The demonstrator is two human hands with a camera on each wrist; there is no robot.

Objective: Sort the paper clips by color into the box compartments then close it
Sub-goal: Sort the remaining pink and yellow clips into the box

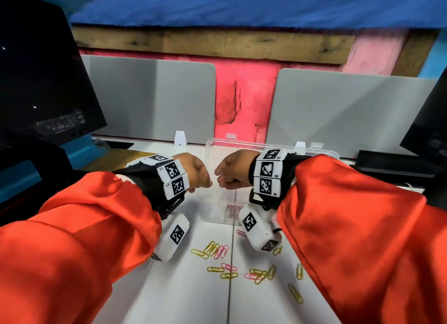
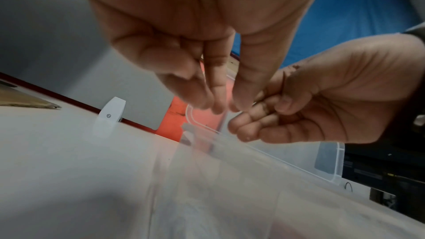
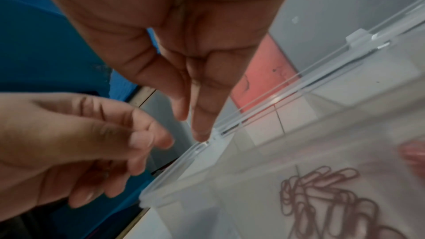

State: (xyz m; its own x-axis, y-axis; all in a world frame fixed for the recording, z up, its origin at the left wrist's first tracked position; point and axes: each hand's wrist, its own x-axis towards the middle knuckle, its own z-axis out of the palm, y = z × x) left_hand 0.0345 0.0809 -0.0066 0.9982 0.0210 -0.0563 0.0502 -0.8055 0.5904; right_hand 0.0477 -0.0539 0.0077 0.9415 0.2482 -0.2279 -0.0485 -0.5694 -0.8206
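Observation:
A clear compartment box (image 1: 210,154) stands open on the white desk (image 1: 188,294), its lid (image 1: 314,151) tipped back. One compartment holds pink clips (image 1: 232,211) (image 3: 322,197); whitish ones seem to lie beside them. My left hand (image 1: 209,183) (image 2: 220,106) and right hand (image 1: 219,178) (image 3: 195,131) meet fingertip to fingertip above the box's left part. The left fingertips are pinched together, and the right fingers curl with the thumb against them (image 2: 264,114). No frame shows anything held between them. Loose yellow clips (image 1: 210,248) and pink clips (image 1: 228,267) lie on the desk near me.
Dark monitors stand at the left (image 1: 36,82) and right (image 1: 430,120). Grey partition panels (image 1: 150,99) close the back of the desk, with white clamps (image 1: 180,137) at their feet. A black device (image 1: 387,161) lies behind my right arm. More yellow clips (image 1: 295,293) lie under that arm.

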